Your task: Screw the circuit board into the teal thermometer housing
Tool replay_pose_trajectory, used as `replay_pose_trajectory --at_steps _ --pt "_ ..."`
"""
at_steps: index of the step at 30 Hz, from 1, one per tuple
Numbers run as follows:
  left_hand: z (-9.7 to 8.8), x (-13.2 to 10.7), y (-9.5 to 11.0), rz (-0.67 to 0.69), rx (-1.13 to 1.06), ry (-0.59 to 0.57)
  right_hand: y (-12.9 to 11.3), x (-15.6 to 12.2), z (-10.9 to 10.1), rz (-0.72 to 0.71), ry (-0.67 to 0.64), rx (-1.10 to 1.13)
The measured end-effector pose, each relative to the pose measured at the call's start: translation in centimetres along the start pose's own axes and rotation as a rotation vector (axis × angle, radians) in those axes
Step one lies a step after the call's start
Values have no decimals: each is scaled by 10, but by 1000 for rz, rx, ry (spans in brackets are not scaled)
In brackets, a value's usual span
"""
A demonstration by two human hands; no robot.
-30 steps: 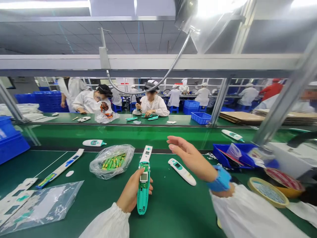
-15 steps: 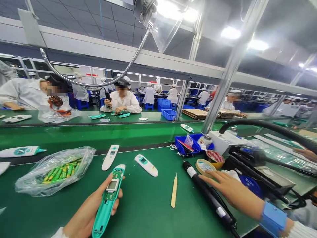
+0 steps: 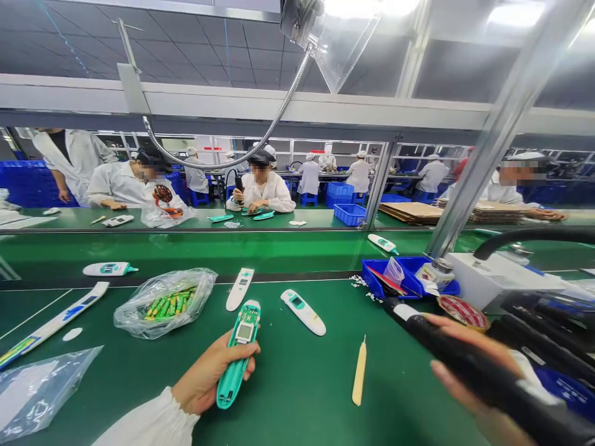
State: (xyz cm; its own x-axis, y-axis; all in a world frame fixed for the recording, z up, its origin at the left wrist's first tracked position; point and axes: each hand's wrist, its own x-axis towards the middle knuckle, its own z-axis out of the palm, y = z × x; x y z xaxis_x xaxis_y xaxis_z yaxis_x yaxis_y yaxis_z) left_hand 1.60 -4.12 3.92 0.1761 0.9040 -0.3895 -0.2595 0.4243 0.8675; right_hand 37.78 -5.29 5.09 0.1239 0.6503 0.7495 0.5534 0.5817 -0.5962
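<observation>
**A:** How far along was the work on the green table (image 3: 297, 390)?

**B:** Roughly midway, I'd judge. The black power driver (image 3: 432, 334) was off the table. The right hand (image 3: 465, 390) had its grip wrapped shut around the barrel, and the tip pointed toward the blue bin (image 3: 372, 279).

**A:** And the teal thermometer shell (image 3: 237, 356)?

**B:** It was in the left hand (image 3: 204, 378), grip closed about its lower half, with the circuit board and display bare and facing up. It sat well left of the driver, not touching it.

**A:** What was left?

**B:** The white cover (image 3: 240, 288) lay apart on the table beyond the shell, so closing and fastening looked undone
</observation>
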Motion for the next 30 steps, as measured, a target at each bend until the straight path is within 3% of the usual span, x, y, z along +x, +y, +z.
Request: replay_pose_trajectory --at_steps 3,5,7,10,14,22,27,30 --pt "5 14 1 -11 -61 65 -50 25 40 275 236 547" --pt "8 22 0 -1 -108 94 -75 40 74 358 371 760" --pt "9 28 -3 12 -139 116 -88 49 112 397 281 865" --pt "7 31 -7 18 -168 139 -85 53 163 380 133 920" --pt "3 29 -8 15 -228 148 -69 49 203 380 59 898" --pt "0 32 -13 14 -252 149 -51 47 221 410 72 881" --pt "-2 33 -16 66 -260 223 -80 47 205 407 32 959" --pt "-1 33 -15 97 -276 207 -102 45 194 371 -20 1024"
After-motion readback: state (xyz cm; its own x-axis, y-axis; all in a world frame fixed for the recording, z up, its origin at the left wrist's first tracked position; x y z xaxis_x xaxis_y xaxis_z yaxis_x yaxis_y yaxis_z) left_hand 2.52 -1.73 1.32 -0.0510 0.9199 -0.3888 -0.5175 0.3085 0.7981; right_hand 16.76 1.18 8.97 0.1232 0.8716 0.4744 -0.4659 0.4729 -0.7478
